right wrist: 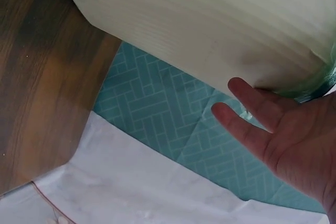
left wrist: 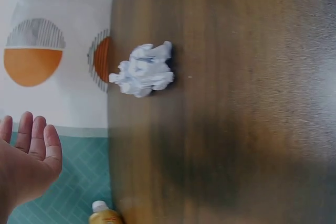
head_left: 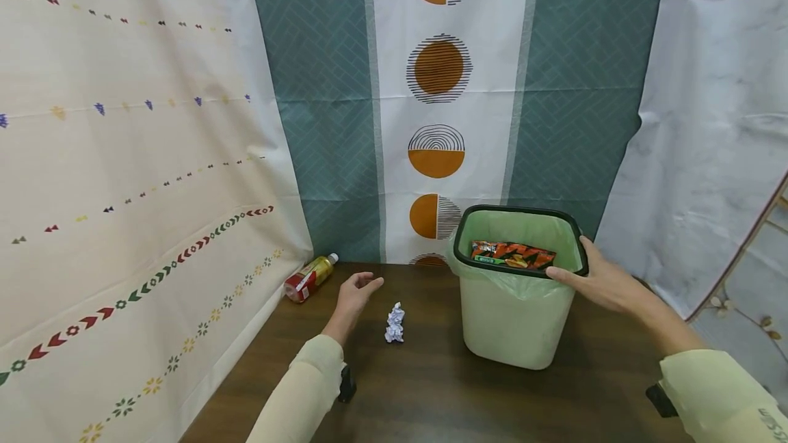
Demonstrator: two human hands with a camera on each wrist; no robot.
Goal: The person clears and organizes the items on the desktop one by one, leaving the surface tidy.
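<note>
My left hand hovers above the table, fingers loosely bent and holding nothing. Just right of it lies a crumpled white paper ball, also seen in the left wrist view as a paper wad. My right hand holds the pale green trash bin at its near right corner, thumb over the black rim and fingers along the right side. In the right wrist view, fingers extend beside the bin's wall. Inside the bin's green liner bag rests a red and black snack wrapper.
A plastic bottle with yellow contents, red label and white cap lies on its side at the back left. The dark wooden table meets patterned cloths hung behind and on both sides.
</note>
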